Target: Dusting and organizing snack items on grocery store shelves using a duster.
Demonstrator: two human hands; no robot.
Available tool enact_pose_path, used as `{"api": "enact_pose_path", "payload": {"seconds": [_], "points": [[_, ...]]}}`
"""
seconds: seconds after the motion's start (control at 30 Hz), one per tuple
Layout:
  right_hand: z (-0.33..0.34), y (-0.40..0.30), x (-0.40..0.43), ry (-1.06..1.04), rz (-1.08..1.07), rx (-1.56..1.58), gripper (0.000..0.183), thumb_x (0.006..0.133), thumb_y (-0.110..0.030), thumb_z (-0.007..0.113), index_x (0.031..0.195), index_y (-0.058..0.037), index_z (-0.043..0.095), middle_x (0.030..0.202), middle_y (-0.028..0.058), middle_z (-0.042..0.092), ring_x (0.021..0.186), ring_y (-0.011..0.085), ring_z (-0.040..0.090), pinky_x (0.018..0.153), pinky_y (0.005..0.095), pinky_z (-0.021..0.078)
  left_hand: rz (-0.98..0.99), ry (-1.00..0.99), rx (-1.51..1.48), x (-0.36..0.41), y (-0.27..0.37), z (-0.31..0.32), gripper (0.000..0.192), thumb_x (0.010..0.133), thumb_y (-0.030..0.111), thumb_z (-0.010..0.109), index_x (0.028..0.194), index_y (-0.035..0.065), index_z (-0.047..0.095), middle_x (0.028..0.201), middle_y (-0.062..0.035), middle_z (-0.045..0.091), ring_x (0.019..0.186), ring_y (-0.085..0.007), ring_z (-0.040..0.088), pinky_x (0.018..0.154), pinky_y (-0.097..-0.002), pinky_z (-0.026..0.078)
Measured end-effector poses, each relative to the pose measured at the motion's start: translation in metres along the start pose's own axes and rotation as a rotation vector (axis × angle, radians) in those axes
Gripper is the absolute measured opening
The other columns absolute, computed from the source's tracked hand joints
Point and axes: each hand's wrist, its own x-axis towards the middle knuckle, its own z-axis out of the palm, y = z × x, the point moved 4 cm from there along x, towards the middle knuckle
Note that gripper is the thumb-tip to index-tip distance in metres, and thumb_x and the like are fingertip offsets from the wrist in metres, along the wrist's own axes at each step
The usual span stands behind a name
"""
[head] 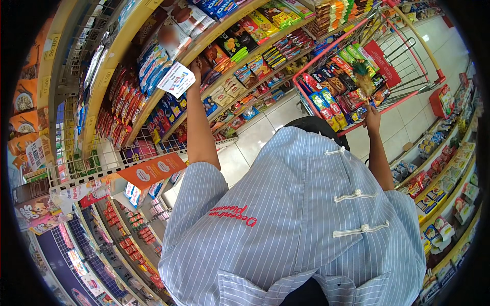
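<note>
My left hand (196,65) reaches to the front edge of a snack shelf (214,33), beside a white printed promotional card (177,80). Its fingers are small and dark against the packs, so whether it grips anything is unclear. Blue-and-white wafer packs (151,67) lie to the left of it. At the upper right, my right hand (371,118) is closed round the handle of a feather duster (363,78) with tan and green feathers. The duster lies over packaged biscuits (325,78) in a red-rimmed wire shopping cart (332,48).
Stocked snack shelves curve along the left and top. More shelves with packaged goods (440,191) run down the right side. An orange display box (151,172) juts out at a shelf end on the left. Pale floor tiles (254,137) show between the shelves and the cart.
</note>
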Motion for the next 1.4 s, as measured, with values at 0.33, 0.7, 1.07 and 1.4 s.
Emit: {"api": "enact_pose_path", "payload": {"seconds": [0.33, 0.7, 1.07, 1.4], "points": [[-0.003, 0.005, 0.003, 0.026, 0.051, 0.027, 0.039, 0.094, -0.039, 0.05, 0.097, -0.0024, 0.063, 0.062, 0.0042, 0.055, 0.033, 0.0103, 0.042, 0.032, 0.0237, 0.0318, 0.137, 0.316, -0.325, -0.079, 0.059, 0.011, 0.036, 0.095, 0.023, 0.052, 0.122, 0.0, 0.055, 0.132, -0.0219, 0.049, 0.125, -0.0346, 0.043, 0.104, -0.0398, 0.031], [-0.045, -0.021, -0.053, 0.277, -0.048, 0.084, 0.025, 0.083, -0.026, 0.07, 0.084, -0.0112, 0.05, 0.057, -0.0053, 0.039, 0.05, 0.0059, 0.041, 0.043, 0.0227, 0.0307, 0.63, -0.177, -0.19, -0.207, 0.117, 0.152, 0.031, 0.083, 0.001, 0.054, 0.113, 0.0042, 0.061, 0.132, -0.0163, 0.05, 0.131, -0.0365, 0.038, 0.108, -0.0453, 0.029], [-0.174, 0.103, -0.105, 0.293, 0.371, -0.335, 0.042, 0.083, -0.042, 0.067, 0.065, -0.0063, 0.054, 0.058, -0.0002, 0.05, 0.052, 0.0103, 0.044, 0.049, 0.0282, 0.0351, 0.658, -0.633, -0.22, -0.237, 0.163, 0.331, 0.028, 0.082, 0.012, 0.058, 0.108, 0.0024, 0.063, 0.122, -0.0137, 0.057, 0.125, -0.0307, 0.044, 0.107, -0.0397, 0.032], [-0.217, 0.079, -0.105, 0.06, 0.696, -0.469, 0.038, 0.087, -0.044, 0.059, 0.077, -0.0074, 0.064, 0.055, -0.0025, 0.046, 0.043, 0.0094, 0.04, 0.039, 0.0255, 0.0278, 0.399, -0.811, 0.516, -0.245, 0.163, 0.458, 0.062, 0.071, 0.026, 0.072, 0.123, 0.0013, 0.05, 0.128, -0.0124, 0.051, 0.121, -0.0283, 0.044, 0.106, -0.0489, 0.027]]}}
